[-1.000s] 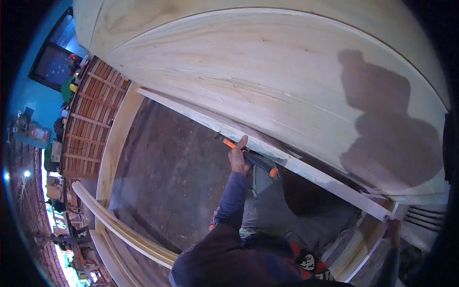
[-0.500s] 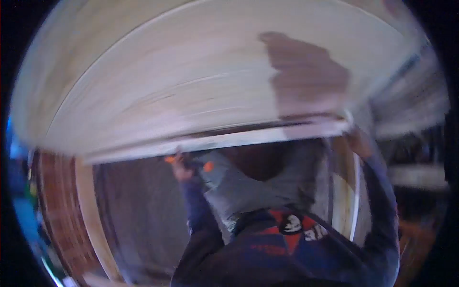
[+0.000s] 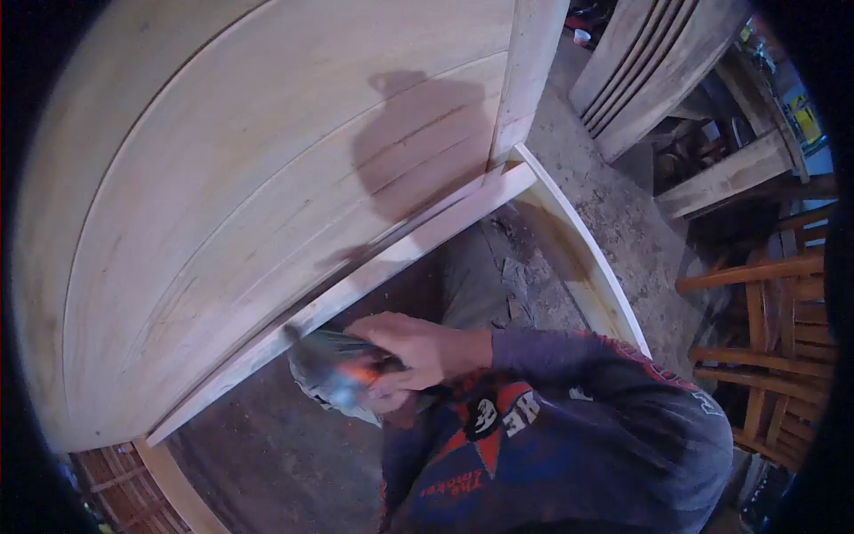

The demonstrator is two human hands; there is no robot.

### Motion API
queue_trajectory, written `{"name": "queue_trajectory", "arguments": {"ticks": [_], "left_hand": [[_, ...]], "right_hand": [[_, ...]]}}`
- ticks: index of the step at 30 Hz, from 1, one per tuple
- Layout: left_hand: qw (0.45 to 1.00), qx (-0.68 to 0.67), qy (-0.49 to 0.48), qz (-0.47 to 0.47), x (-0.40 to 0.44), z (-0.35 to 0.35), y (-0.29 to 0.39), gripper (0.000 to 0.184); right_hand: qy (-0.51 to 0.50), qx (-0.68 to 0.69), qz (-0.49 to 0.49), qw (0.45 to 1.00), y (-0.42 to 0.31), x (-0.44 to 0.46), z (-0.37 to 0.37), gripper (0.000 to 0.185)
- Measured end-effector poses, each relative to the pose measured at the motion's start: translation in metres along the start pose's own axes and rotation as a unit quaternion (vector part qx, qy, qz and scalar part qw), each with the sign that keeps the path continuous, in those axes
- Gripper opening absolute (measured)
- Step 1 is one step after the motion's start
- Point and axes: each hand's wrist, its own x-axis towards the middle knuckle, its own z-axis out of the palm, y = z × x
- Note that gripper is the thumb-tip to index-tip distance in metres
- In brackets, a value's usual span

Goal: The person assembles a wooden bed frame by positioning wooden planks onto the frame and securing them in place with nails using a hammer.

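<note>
My right hand (image 3: pixel 422 349) reaches across my body, its fingers curled around a blurred tool with an orange and dark handle (image 3: pixel 360 369). Motion smears the tool's shape, so its exact kind does not show. Just below, my left hand (image 3: pixel 391 396) is close against the same tool, mostly hidden and blurred. Beyond the hands, a pale wooden rail (image 3: pixel 356 285) runs along the lower edge of a large wooden panel (image 3: pixel 267 178) with curved grooves. My head and hand cast a shadow on the panel.
A curved wooden side piece (image 3: pixel 592 258) joins the rail's right end. Another wooden leg (image 3: pixel 182 489) stands at lower left beside brown woven slats (image 3: pixel 116 485). Slatted wooden chairs (image 3: pixel 765 356) and curved wooden parts (image 3: pixel 658 71) stand on the concrete floor at right.
My view has turned and steadied. My right hand has left the rail's right end and come across to the tool, which was in my left hand at the rail.
</note>
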Motion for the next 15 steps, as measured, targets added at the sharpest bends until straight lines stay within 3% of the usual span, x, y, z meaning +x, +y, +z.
{"name": "queue_trajectory", "arguments": {"ticks": [1, 2, 3, 4, 6, 8, 9, 11, 13, 14, 15], "left_hand": [[0.995, 0.006, -0.059, -0.080, 0.003, 0.022, 0.018, 0.037], [0.980, 0.014, -0.120, -0.159, 0.008, 0.042, 0.031, 0.040], [0.969, 0.014, -0.151, -0.195, 0.015, 0.051, 0.031, 0.041], [0.956, 0.017, -0.182, -0.231, 0.023, 0.060, 0.030, 0.042], [0.945, 0.067, -0.281, -0.151, 0.028, 0.073, 0.021, 0.044], [0.917, 0.117, -0.376, -0.067, 0.033, 0.081, 0.008, 0.047], [0.918, 0.113, -0.374, -0.066, 0.040, 0.082, -0.003, 0.047], [0.899, 0.262, -0.349, -0.018, 0.053, 0.078, -0.029, 0.050], [0.855, 0.378, -0.309, 0.173, 0.072, 0.089, -0.071, 0.051], [0.857, 0.376, -0.309, 0.168, 0.082, 0.091, -0.088, 0.051], [0.819, 0.405, -0.364, 0.182, 0.092, 0.094, -0.104, 0.052]], "right_hand": [[0.001, -0.002, -0.003, 1.000, 0.000, -0.002, -0.002, 0.054], [-0.015, 0.132, 0.153, 0.979, 0.001, -0.007, -0.006, 0.052], [-0.029, 0.260, 0.300, 0.917, 0.002, -0.015, -0.012, 0.050], [-0.019, -0.088, 0.072, 0.993, 0.021, -0.035, -0.027, 0.045], [0.070, -0.229, 0.058, 0.969, 0.044, -0.046, -0.058, 0.037], [0.243, -0.011, 0.221, 0.944, 0.057, -0.052, -0.087, 0.029], [0.279, -0.059, 0.237, 0.929, 0.053, -0.065, -0.113, 0.029], [0.319, -0.169, 0.295, 0.885, 0.033, -0.080, -0.162, 0.029], [0.359, -0.261, 0.327, 0.835, 0.011, -0.083, -0.198, 0.031], [0.354, -0.264, 0.330, 0.834, -0.003, -0.075, -0.202, 0.031], [0.375, -0.195, 0.335, 0.842, -0.019, -0.065, -0.203, 0.026]]}}
